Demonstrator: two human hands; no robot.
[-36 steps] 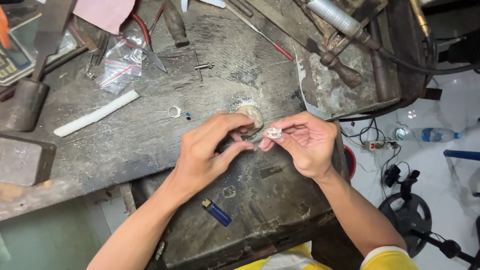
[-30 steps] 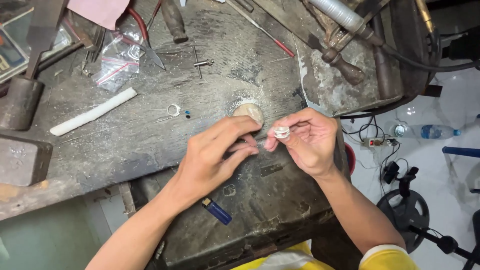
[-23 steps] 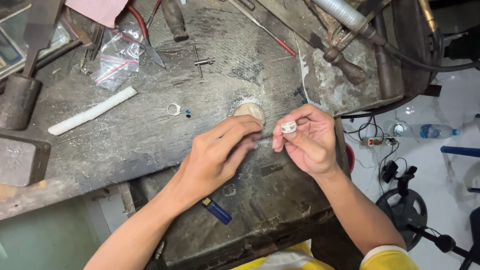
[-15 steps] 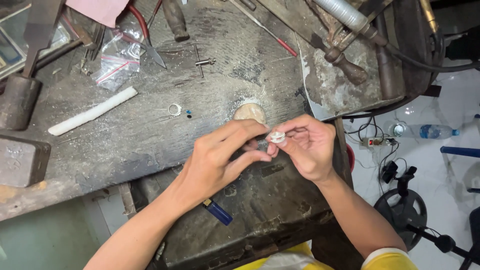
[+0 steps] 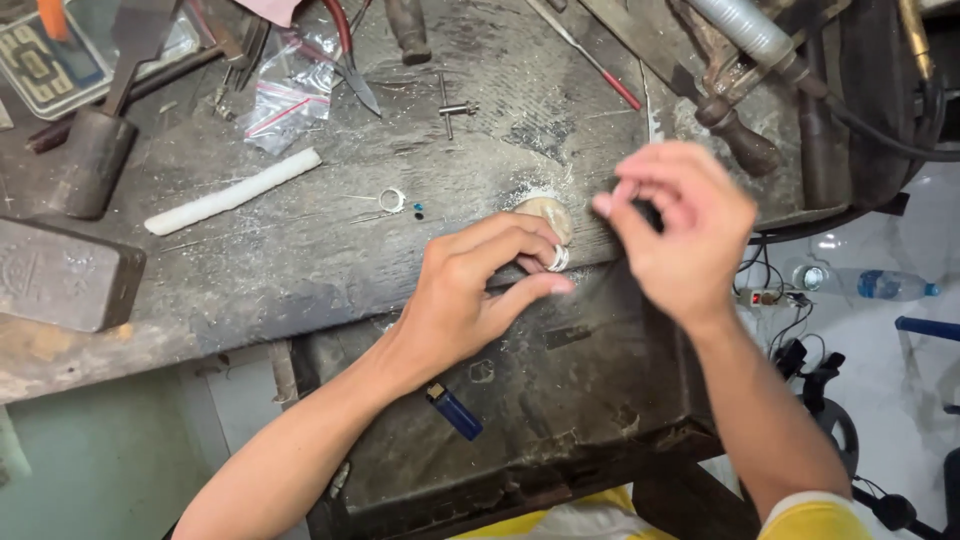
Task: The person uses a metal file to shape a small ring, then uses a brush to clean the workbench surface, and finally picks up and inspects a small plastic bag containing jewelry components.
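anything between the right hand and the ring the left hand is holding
Nothing visible does. The left hand pinches the small silver ring at the bench edge, beside the round wooden peg. The right hand is lifted to the ring's right, blurred, with only open space above the dark bench between them.

Left hand [image 5: 470,290] curled at the edge of a scarred, dust-grey wooden workbench [image 5: 300,250], thumb and forefingers pinching a small silver metal ring [image 5: 556,258]. Just past those fingertips, a round tan wooden peg [image 5: 548,212]. Right hand [image 5: 680,230] raised and blurred, apart from the ring, fingers loosely bent with something dark between them, too smeared to tell. Beyond the left knuckles, a thin silver wire loop [image 5: 392,200] beside a tiny blue stone [image 5: 418,210]. Farther out, a white waxy stick [image 5: 232,192]. Below the left wrist, a blue plastic lighter [image 5: 455,410].
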